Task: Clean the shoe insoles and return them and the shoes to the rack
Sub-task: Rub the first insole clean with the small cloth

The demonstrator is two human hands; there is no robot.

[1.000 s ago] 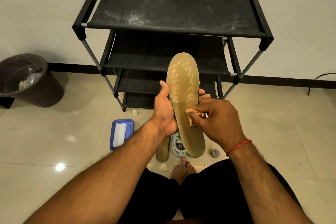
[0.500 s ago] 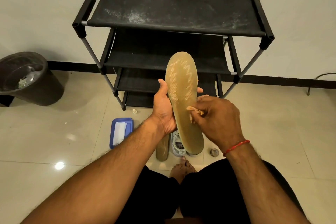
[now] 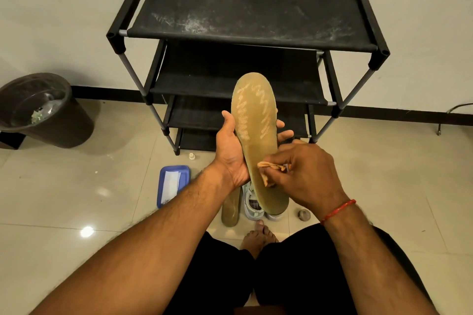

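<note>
My left hand (image 3: 231, 153) grips a tan insole (image 3: 254, 120) from behind, holding it upright with the toe end up. A pale zigzag pattern marks its upper part. My right hand (image 3: 307, 174) pinches a small orange cloth (image 3: 271, 169) pressed against the insole's lower half. Below my hands, a second tan insole (image 3: 230, 208) lies on the floor beside a white shoe (image 3: 252, 203), partly hidden by the held insole. The black shoe rack (image 3: 250, 13) stands against the wall, its shelves bare and its top shelf dusty.
A brown waste bin (image 3: 43, 112) stands at the left by the wall. A blue tray (image 3: 172, 184) with white paper lies on the tiled floor. A small cap (image 3: 192, 156) and a small round object (image 3: 303, 215) lie nearby. My bare foot (image 3: 258, 236) rests below the shoe.
My right hand with the cloth has slid slightly down the insole. The left hand keeps the insole nearly still.
</note>
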